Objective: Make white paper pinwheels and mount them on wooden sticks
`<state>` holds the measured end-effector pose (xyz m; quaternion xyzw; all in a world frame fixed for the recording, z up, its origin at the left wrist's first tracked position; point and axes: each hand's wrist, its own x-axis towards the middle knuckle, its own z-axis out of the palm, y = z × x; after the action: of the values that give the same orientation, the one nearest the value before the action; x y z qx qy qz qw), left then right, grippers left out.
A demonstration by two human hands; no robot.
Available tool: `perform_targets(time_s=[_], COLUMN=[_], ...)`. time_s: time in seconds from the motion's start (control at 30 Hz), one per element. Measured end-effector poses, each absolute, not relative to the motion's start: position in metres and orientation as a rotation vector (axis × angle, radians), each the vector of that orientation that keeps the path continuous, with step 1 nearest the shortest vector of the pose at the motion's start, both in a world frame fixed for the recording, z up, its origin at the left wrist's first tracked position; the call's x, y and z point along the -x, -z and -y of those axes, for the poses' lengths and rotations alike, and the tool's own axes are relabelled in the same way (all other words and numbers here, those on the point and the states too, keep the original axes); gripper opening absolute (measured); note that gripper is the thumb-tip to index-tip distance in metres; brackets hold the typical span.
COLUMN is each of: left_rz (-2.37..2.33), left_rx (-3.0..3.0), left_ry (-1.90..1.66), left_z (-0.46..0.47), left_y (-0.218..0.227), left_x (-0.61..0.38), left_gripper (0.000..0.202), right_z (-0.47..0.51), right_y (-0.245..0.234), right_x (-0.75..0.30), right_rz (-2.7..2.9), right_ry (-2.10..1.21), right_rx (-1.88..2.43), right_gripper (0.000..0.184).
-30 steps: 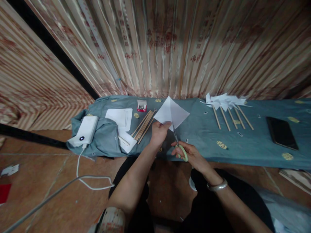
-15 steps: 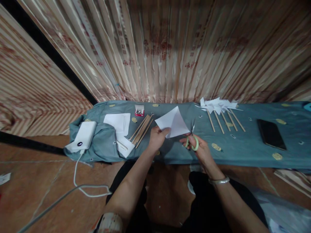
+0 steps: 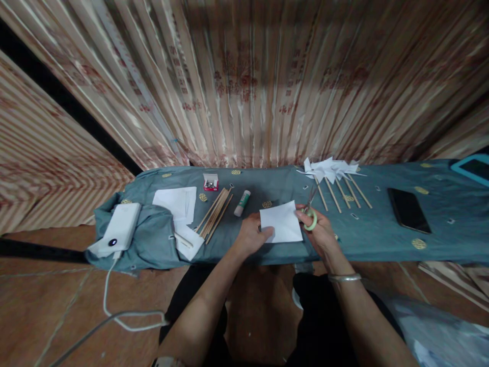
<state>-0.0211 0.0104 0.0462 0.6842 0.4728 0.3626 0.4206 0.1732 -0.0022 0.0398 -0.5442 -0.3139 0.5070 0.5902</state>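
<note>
A white square of paper (image 3: 281,223) is pinched at its left edge by my left hand (image 3: 251,236), thumb on top. My right hand (image 3: 320,233) is closed around the light green handles of a pair of scissors (image 3: 311,218), whose blades point up and away from me. The thumb of that hand also rests at the paper's right edge. Just beyond the left hand a glue stick (image 3: 242,203) lies on the cloth. To its left is a bundle of thin wooden sticks (image 3: 214,216).
White paper pinwheels (image 3: 330,169) on sticks lie at the back right, before a black phone (image 3: 409,210) and a blue-edged device (image 3: 476,169). Leftward are a small red box (image 3: 211,182), paper sheets (image 3: 171,204) and a cabled white power bank (image 3: 123,227). A curtain (image 3: 244,102) hangs behind.
The paper has turned from a diamond position to nearly square-on and come lower. My right hand has moved in to its right edge. The glue stick, hidden before, now shows.
</note>
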Motion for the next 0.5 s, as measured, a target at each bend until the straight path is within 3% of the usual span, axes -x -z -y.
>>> perform_targets(time_s=[0.17,0.4,0.5], left_rz=[-1.174,-1.190,-1.106], left_rx=[-1.710,-1.302,-0.992], left_ry=[-0.957,-1.152,-1.166], left_z=[-0.011,-0.015,-0.013], left_y=[-0.045,-0.042,-0.042], left_x=[0.018,0.009,0.000], left_gripper=[0.006,0.033,0.034], right_z=[-0.001,-0.004,-0.006], right_y=[-0.033,-0.031,-0.034], right_x=[-0.169,-0.164,-0.161], right_rz=[0.702,0.587,0.507], right_ry=[-1.200,-1.104,-1.073], right_rx=[1.308,1.249,1.216], right_gripper=[0.047,0.040,0.038])
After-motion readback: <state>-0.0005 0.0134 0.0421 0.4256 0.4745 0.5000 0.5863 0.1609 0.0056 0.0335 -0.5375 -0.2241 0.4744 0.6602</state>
